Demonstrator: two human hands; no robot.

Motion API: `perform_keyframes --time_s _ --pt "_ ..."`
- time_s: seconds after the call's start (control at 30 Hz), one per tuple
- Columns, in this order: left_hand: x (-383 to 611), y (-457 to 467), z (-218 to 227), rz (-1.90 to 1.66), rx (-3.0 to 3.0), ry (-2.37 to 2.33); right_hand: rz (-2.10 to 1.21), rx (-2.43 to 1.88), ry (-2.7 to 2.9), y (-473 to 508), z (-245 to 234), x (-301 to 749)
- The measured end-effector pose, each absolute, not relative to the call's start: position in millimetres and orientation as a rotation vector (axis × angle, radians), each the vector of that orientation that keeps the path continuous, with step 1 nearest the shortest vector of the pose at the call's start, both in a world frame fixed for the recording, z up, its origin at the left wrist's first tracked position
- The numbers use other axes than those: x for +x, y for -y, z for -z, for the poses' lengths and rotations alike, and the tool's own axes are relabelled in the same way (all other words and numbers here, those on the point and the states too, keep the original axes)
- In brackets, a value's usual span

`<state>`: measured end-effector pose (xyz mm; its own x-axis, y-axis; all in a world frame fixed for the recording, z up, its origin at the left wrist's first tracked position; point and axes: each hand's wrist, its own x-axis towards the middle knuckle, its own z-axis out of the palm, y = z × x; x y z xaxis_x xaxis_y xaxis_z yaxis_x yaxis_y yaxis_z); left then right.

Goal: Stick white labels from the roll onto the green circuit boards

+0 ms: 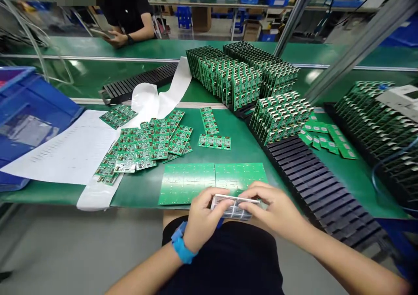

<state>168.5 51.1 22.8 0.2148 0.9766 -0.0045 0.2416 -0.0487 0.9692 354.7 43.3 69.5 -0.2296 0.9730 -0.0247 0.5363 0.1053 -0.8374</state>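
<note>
Just now, the gridded piece (237, 212) spans left fingers (223, 207) to right fingers (254, 208).

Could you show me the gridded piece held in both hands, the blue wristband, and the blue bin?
Gridded piece (237, 213): head view, on its gridded face.
Blue wristband (184, 252): head view, on its outer side.
Blue bin (54, 99): head view, on its side wall.

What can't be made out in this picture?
All in the head view:
Gridded piece: partly covered by the left hand and right hand.
Printed sheet: text too small to read.
Blue bin: cut off by the left edge.
Far-right boards: cut off by the right edge.
</note>
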Motion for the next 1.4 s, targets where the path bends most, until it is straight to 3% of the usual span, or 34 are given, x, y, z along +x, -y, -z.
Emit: perform_keyframes --time_s 0.2,0.4,0.73,1.0,1.3,1.4 --pt "168.3 -52.6 -27.5 -0.945 1.649 -1.096 -1.158 -1.576 1.759 -47.0 -72.4 351.6" --pt "173.4 -51.9 -22.9 -0.891 1.586 -1.346 -1.242 -1.553 1.807 -46.0 -72.3 356.4" --pt "174.2 -51.1 -21.0 -0.809 1.541 -1.336 -1.229 -1.535 1.834 -60.4 -84.5 377.0" --pt "171.5 -47.0 -26.8 -0.586 1.828 -1.130 -1.079 -1.984 2.033 -127.8 -59.5 435.3" --pt "169.7 -47.8 -23.4 -0.500 1.831 -1.195 -0.992 -2.009 2.113 -127.4 -42.0 429.7" --pt "169.4 -49.1 -25.3 -0.467 1.792 -1.210 -0.774 -1.977 2.167 -124.3 -46.7 426.9"
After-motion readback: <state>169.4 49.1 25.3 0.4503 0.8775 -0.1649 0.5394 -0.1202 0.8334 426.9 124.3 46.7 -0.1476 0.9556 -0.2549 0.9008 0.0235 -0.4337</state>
